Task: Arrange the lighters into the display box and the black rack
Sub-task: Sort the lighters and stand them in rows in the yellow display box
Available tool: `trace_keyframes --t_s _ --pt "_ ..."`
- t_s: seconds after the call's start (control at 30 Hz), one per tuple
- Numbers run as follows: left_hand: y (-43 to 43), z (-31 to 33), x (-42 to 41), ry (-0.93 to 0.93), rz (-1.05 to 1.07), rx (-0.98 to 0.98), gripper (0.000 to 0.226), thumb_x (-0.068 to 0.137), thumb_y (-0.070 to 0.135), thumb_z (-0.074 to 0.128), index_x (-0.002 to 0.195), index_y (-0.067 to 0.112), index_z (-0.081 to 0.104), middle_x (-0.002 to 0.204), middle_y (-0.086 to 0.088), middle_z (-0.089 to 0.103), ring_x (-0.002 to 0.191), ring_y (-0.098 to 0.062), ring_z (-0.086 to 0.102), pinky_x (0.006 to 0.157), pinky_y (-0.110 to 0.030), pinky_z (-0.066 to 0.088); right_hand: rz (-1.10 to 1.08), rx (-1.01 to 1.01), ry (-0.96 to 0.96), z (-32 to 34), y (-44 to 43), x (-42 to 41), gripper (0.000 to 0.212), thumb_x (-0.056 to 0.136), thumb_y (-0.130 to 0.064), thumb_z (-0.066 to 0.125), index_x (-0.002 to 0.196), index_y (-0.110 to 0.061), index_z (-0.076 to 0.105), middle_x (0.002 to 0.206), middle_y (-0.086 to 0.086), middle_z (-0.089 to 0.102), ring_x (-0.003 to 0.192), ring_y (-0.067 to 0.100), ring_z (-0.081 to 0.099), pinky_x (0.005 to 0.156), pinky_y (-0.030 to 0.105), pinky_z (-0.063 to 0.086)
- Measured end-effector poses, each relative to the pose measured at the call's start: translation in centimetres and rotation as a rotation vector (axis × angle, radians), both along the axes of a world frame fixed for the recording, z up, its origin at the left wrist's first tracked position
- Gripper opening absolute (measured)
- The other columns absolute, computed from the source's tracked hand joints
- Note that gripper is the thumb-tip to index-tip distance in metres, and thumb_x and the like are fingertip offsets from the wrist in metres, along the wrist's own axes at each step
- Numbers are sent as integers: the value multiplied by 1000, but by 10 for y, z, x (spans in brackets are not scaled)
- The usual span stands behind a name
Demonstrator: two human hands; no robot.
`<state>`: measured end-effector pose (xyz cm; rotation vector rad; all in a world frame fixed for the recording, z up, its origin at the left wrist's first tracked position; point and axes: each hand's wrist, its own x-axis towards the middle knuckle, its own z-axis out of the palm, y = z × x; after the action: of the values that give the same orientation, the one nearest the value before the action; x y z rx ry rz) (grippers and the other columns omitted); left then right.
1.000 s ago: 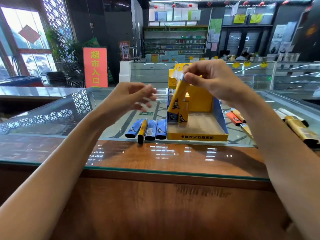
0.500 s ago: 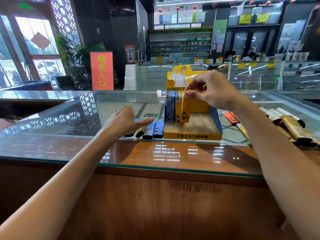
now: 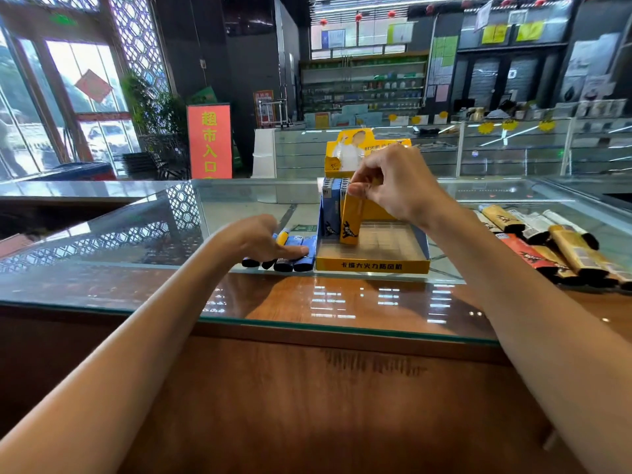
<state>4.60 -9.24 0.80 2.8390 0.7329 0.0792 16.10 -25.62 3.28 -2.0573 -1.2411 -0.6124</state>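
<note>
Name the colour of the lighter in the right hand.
The lighter is yellow with a black logo; head view.

Both bare forearms reach forward toward the box (image 3: 372, 266). The right hand (image 3: 393, 186) is raised over the box's back left corner, wrist bent down and fingers curled, thumb and fingertips pinching the top of a yellow lighter (image 3: 350, 217). The left hand (image 3: 260, 241) lies low just left of the box, palm down, its thumb stretched toward the box and resting on the loose lighters (image 3: 302, 256).

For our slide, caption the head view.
Right hand holds yellow lighter upright in display box; left hand touches loose blue lighters.
</note>
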Motion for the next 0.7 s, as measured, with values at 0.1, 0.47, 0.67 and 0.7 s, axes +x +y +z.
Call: trace_keyframes --t_s 0.1,0.47,0.67,0.7 --pt "1 3 -2 16 -2 0 47 79 57 61 75 12 50 57 0 36 51 -13 32 46 -27 22 -11 -21 -19 -1 1 1 16 81 -16 73 93 -6 74 91 10 72 75 10 56 68 20 43" --pt "2 7 -3 40 -8 44 49 81 54 63 68 11 41 69 -4 46 55 -13 38 46 -26 27 19 35 117 -5 -4 -2 31 65 -25 83 86 -7 69 79 3 66 70 11 59 64 15 49" --pt "-2 2 6 82 -40 41 54 72 60 66 70 10 44 68 -1 46 58 -12 40 48 -26 28 13 61 242 -7 -3 -1 24 64 -21 83 81 -11 70 77 1 67 69 10 62 66 20 53" --pt "-1 2 6 78 -34 40 53 73 58 66 72 9 45 69 -1 46 59 -12 40 48 -25 28 15 65 272 -7 -4 0 24 63 -21 83 80 -11 69 76 0 67 69 9 61 66 20 53"
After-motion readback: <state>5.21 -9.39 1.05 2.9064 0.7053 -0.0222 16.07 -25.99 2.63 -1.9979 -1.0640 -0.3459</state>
